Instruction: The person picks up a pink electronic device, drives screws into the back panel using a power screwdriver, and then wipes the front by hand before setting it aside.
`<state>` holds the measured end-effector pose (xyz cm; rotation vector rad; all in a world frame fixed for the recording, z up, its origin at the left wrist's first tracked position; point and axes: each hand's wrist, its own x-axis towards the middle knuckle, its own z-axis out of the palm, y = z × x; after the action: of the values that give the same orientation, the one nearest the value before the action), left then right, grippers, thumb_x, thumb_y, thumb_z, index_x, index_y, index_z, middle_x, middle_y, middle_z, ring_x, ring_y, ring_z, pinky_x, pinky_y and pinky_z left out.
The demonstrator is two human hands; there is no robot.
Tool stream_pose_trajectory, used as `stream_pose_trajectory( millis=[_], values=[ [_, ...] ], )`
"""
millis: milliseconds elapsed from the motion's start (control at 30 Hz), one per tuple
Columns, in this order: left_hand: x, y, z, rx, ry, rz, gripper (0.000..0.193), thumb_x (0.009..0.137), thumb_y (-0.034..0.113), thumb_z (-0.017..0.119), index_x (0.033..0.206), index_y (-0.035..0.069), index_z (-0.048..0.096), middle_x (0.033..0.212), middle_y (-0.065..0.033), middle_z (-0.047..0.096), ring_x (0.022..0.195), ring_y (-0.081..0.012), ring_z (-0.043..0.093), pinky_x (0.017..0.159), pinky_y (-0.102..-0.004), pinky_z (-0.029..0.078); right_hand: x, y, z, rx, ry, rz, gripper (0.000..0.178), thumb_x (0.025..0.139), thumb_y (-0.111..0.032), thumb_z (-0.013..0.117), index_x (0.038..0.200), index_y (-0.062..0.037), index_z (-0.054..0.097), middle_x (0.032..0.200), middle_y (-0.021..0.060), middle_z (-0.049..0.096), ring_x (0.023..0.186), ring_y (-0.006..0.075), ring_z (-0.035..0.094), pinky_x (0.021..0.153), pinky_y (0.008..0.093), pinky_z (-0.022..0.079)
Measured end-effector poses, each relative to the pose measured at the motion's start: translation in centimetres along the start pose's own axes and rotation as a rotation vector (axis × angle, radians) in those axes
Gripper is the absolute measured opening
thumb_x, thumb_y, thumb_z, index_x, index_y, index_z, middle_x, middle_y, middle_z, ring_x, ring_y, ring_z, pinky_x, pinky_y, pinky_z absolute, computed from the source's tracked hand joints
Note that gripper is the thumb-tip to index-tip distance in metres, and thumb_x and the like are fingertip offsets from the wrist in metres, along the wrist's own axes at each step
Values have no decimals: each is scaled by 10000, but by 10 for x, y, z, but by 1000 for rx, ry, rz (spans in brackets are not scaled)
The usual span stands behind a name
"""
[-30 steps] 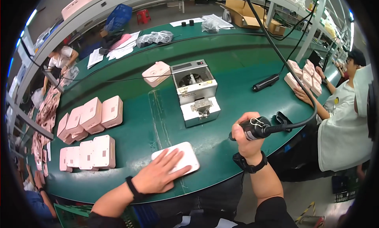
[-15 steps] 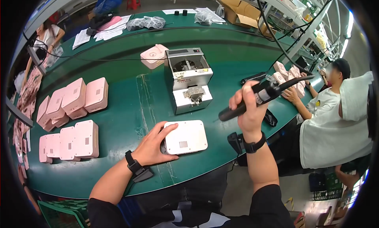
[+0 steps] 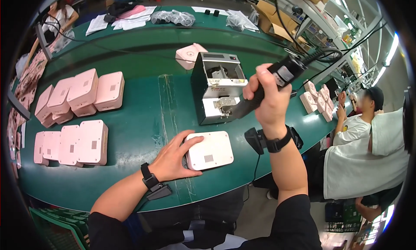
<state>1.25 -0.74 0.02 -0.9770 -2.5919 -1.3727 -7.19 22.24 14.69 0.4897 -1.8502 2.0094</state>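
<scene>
A pale pink plastic housing (image 3: 209,151) with a vent grille and screw holes lies flat on the green bench in front of me. My left hand (image 3: 175,159) grips its left side, thumb at the near edge and fingers at the far edge. Raised on the right, my right hand (image 3: 269,96) is wrapped round a black corded electric screwdriver (image 3: 255,100), tilted down to the left. Its front end overlaps the outlet of a grey box-shaped screw feeder (image 3: 219,87); whether the bit touches it I cannot tell.
Several pink housings (image 3: 83,93) lie in two groups on the left, some stacked. Another pink piece (image 3: 189,56) rests behind the feeder. On the right, a co-worker (image 3: 359,126) sits near more pink housings (image 3: 320,100). Cables hang at the upper right.
My right hand has moved up and left, bringing the screwdriver's front end to the feeder's outlet. My left hand still holds the housing. The co-worker's hands have left the housings on the right.
</scene>
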Motion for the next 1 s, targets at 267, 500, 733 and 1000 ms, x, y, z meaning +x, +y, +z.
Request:
stream_pose_trajectory(
  millis=[267, 500, 733, 1000],
  values=[
    [2, -3, 0, -4, -42, -7, 892, 609, 288, 902, 1397, 204, 493, 1362, -156, 450, 1190, -378, 536, 973, -450, 495, -29, -13, -10, 16, -57, 54, 158, 955, -209, 571, 936, -65, 509, 642, 47, 501, 513, 155, 487, 529, 342, 435],
    [3, -1, 1, -13, -47, -30, 866, 612, 268, 895, 1384, 207, 507, 1358, -147, 453, 1186, -372, 537, 978, -446, 492, -34, -2, -14, -6, -38, 69, 168, 948, -216, 568, 924, -66, 495, 637, 44, 493, 508, 150, 477, 531, 337, 439],
    [5, -3, 2, 16, -21, -9, 834, 605, 302, 908, 1344, 175, 544, 1353, -159, 469, 1147, -372, 570, 950, -433, 506, -36, 14, -19, 69, -22, 104, 196, 939, -237, 562, 913, -61, 480, 638, 48, 489, 507, 150, 474, 530, 337, 443],
    [3, -3, 1, -5, -16, -21, 821, 612, 306, 905, 1341, 185, 548, 1338, -154, 478, 1148, -372, 566, 946, -435, 507, -38, 15, -15, 68, -49, 101, 198, 946, -238, 563, 930, -57, 485, 644, 52, 485, 508, 158, 476, 528, 342, 441]
  ],
)
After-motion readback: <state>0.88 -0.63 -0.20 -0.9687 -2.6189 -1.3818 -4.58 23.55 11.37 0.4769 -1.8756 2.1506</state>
